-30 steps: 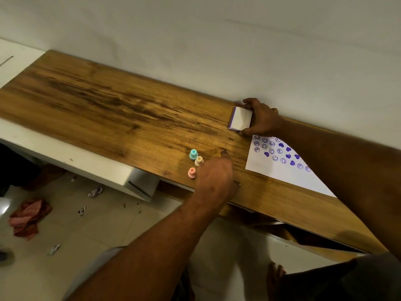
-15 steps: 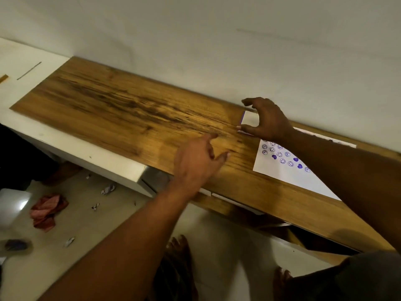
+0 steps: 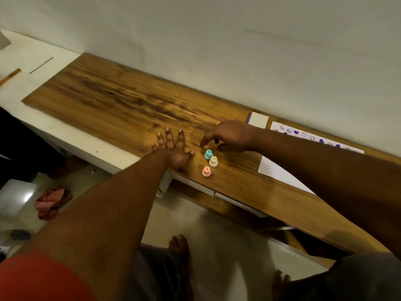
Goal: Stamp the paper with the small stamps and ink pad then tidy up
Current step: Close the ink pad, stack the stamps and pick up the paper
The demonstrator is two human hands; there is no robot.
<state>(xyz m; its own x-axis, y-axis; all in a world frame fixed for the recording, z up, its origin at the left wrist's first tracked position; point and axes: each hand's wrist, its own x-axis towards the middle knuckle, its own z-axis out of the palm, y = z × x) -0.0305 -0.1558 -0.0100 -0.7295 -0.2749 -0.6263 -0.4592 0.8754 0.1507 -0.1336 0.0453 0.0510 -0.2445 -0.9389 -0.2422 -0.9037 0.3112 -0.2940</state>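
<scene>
Three small stamps stand close together near the front edge of the wooden tabletop (image 3: 121,105): a teal stamp (image 3: 208,154), a cream stamp (image 3: 213,161) and a pink stamp (image 3: 206,171). My left hand (image 3: 173,148) lies flat on the wood just left of them, fingers spread, holding nothing. My right hand (image 3: 230,135) hovers just above and behind the teal stamp, fingers curled downward and apart, nothing in them. The closed ink pad (image 3: 257,120) lies by the wall. The white paper (image 3: 282,170) with purple stamp marks lies to the right, partly under my right forearm.
A white wall runs along the back of the tabletop. A white surface (image 3: 32,59) with a pencil (image 3: 10,76) adjoins at the far left. Below lie a red cloth (image 3: 52,203) on the floor and bare feet (image 3: 180,246).
My right hand let go of the ink pad by the wall and moved left and forward over the stamps. My left hand lifted off the stamps, then settled flat beside them.
</scene>
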